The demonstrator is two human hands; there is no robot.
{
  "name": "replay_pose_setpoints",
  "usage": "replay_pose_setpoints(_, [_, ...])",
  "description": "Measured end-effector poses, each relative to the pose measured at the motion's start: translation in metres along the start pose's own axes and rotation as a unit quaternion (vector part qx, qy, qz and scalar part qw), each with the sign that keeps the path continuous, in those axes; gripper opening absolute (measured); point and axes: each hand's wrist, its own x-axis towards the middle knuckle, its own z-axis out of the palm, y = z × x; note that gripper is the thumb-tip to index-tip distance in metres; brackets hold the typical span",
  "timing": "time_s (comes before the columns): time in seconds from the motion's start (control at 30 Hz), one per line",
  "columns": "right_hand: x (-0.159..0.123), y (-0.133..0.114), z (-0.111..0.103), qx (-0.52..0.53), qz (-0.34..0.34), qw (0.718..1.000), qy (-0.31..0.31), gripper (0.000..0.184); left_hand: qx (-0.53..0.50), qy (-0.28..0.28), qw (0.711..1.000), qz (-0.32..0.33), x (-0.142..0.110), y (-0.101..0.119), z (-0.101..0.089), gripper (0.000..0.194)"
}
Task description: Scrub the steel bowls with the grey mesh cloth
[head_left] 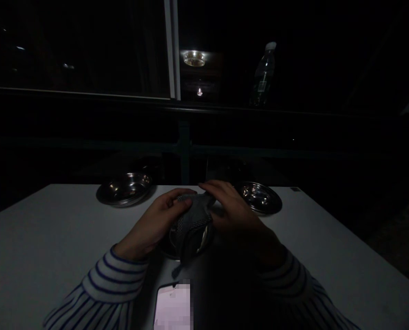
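Between my hands is a grey cloth [196, 215] with a patterned, mesh-like band, its lower end hanging down toward the table. My left hand [159, 217] pinches it from the left, thumb on top. From the right, my right hand [237, 213] grips its upper edge, with the fingertips partly hidden. Under the cloth is a shiny metal bowl [204, 240], mostly covered by the cloth and my hands. Whether the cloth touches the bowl I cannot tell.
Metal bowls [127, 188] stand at the back left of the white table [70, 238], and a metal dish [259, 197] at the back right. A lit phone [173, 307] lies near the front edge. Behind, a plastic bottle [264, 75] stands on a dark ledge by the window.
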Motion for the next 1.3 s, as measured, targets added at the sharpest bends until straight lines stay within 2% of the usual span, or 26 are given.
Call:
replay_pose_setpoints(0.1, [0.0, -0.005, 0.002, 0.001, 0.023, 0.999, -0.041, 0.047, -0.003, -0.008, 1.0, 0.001, -0.003, 0.002, 0.003, 0.029])
replay_pose_setpoints(0.3, [0.004, -0.003, -0.003, 0.074, 0.152, 0.984, -0.049, 0.017, 0.03, -0.056, 0.998, -0.026, 0.0, -0.002, -0.005, 0.043])
replay_pose_setpoints(0.37, [0.004, -0.001, -0.006, 0.088, 0.2, 0.974, -0.054, 0.013, 0.056, -0.04, 0.997, -0.028, 0.003, -0.004, -0.007, 0.032])
replay_pose_setpoints(0.43, [0.003, 0.001, -0.008, 0.129, 0.228, 0.961, -0.086, 0.014, 0.076, -0.032, 0.996, -0.029, 0.004, -0.004, -0.006, 0.021])
replay_pose_setpoints(0.57, [0.002, -0.001, -0.01, 0.21, 0.212, 0.94, -0.167, 0.023, 0.108, -0.072, 0.991, -0.02, 0.003, -0.003, -0.002, 0.016])
replay_pose_setpoints(0.67, [0.004, -0.001, -0.012, 0.189, 0.202, 0.948, -0.156, 0.016, 0.138, -0.092, 0.986, -0.004, 0.002, -0.003, -0.004, 0.019])
replay_pose_setpoints(0.73, [0.004, -0.001, -0.014, 0.198, 0.222, 0.946, -0.133, 0.016, 0.156, -0.113, 0.981, -0.01, 0.003, -0.003, -0.008, 0.022])
replay_pose_setpoints(0.83, [0.002, 0.001, -0.02, 0.263, 0.244, 0.925, -0.127, 0.02, 0.176, -0.09, 0.98, -0.004, 0.005, -0.004, -0.012, 0.018])
replay_pose_setpoints(0.93, [0.001, 0.003, -0.025, 0.293, 0.222, 0.915, -0.168, 0.03, 0.19, -0.057, 0.98, 0.02, 0.008, -0.006, -0.012, 0.019])
replay_pose_setpoints(1.0, [0.0, 0.005, -0.028, 0.249, 0.207, 0.93, -0.176, 0.024, 0.214, -0.061, 0.975, 0.03, 0.01, -0.007, -0.013, 0.024])
replay_pose_setpoints(1.07, [0.0, 0.006, -0.033, 0.166, 0.202, 0.952, -0.157, 0.018, 0.258, -0.053, 0.964, 0.042, 0.011, -0.009, -0.016, 0.03])
replay_pose_setpoints(1.17, [-0.002, 0.008, -0.043, 0.016, 0.206, 0.971, -0.122, 0.019, 0.361, -0.045, 0.929, 0.063, 0.012, -0.011, -0.02, 0.031])
replay_pose_setpoints(1.3, [-0.005, 0.014, -0.055, -0.101, 0.245, 0.958, -0.106, 0.026, 0.485, -0.142, 0.862, 0.041, 0.005, -0.019, -0.012, 0.027])
